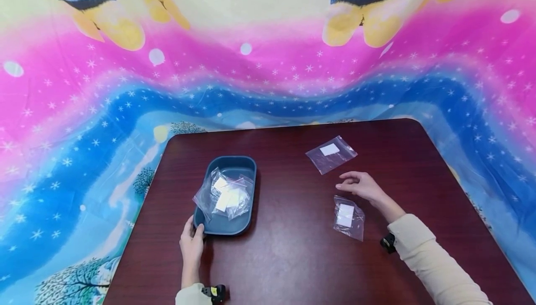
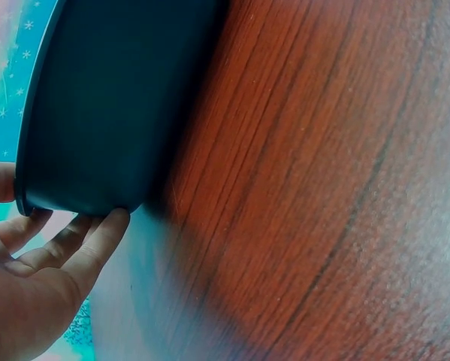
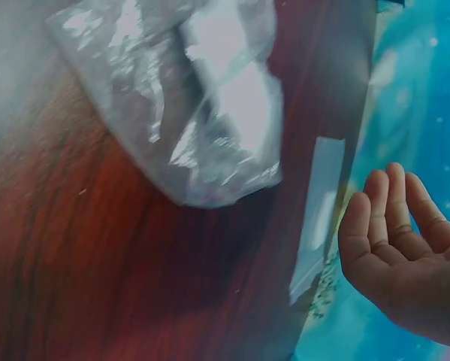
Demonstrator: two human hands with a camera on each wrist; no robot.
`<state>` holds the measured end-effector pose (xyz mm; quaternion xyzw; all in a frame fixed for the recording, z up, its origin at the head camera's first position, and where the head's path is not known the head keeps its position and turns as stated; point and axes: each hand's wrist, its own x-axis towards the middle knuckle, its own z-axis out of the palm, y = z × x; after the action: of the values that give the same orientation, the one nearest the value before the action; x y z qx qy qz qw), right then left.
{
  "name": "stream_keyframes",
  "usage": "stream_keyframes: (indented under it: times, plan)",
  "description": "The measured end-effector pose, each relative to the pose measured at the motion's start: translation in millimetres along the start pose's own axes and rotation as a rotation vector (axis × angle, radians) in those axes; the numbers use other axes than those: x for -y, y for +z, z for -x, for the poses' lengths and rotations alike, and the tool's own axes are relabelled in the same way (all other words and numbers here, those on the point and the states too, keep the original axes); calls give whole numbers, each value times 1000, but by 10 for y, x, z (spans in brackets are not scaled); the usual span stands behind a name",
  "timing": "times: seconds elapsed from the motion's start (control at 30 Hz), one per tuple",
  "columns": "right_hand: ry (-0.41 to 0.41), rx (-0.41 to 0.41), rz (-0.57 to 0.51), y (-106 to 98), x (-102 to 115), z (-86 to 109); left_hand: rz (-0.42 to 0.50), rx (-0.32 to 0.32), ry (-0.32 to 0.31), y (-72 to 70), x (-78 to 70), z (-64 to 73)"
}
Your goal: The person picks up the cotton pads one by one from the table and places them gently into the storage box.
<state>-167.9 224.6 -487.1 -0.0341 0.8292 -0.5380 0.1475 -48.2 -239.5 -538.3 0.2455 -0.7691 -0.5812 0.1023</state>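
Head view is showing the tray [image 1: 226, 225] just beyond the left hand [image 1: 192, 244], which is gripping a near corner, thumb at the rim and fingers [image 2: 101, 244] against the outer wall, probably steadying that smooth, round-cornered shape clear of its crinkled bags [image 1: 228, 198]. Across from it, the right hand [image 1: 362, 186] is hovering with loosely curved fingers, holding nothing, a wrinkled near bag [image 1: 357, 226] lying on its near side and a flatter far bag [image 1: 324, 161] beyond, both glossy on the wood-grained table [image 1: 293, 258].
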Motion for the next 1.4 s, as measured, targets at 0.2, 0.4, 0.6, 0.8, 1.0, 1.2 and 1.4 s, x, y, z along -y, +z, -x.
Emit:
stream_keyframes:
  times: [0.2, 0.4, 0.6, 0.8, 1.0, 1.2, 1.4]
  plan:
    - [27, -10, 58, -44, -187, -18, 5, -7, 6, 0, 2, 1]
    - [34, -19, 213, -37, -394, -14, 9, -1, 7, 2, -21, 10]
    - [38, -36, 317, 9, -493, 5, 15, -4, 1, 6, -26, 11]
    - [41, -14, 332, 65, -501, 21, 10, -3, -4, 4, -26, 5]
    - [49, 21, 306, 95, -475, 37, 5, 1, -3, 4, -27, -1]
    - [10, 38, 366, 96, -450, 54, 5, 9, -13, 9, -16, -8]
    - [-68, 52, 442, 112, -450, 77, 12, 11, -10, 3, -19, -7]
